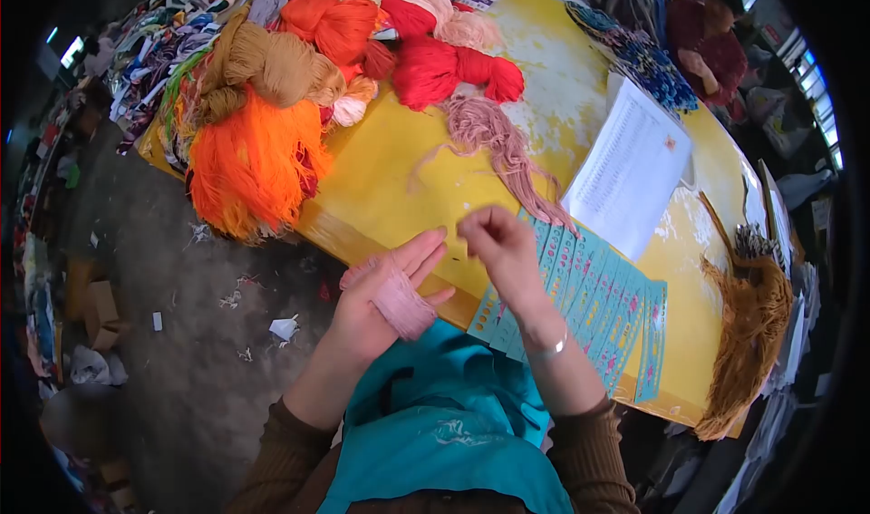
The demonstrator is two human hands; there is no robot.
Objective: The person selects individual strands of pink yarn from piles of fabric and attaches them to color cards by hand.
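Note:
Pale pink yarn [404,305] is wound in a thick band around my left hand [372,301], over the palm. The fingers of that hand are stretched out and the thumb sticks out past the band. To its right, my right hand [501,247] hovers over the table edge with its fingers curled together in a pinch; any strand between them is too fine to see. A loose hank of dusty pink yarn [494,147] trails across the table, its end reaching a row of teal printed cards [580,296] beside my right wrist.
Orange yarn [249,169], tan yarn [272,65] and red yarn [444,70] are heaped on the yellow table [362,188]. White printed sheets [630,165] lie at right, brown yarn [752,333] hangs at the right edge. Another person [711,43] is at the far right.

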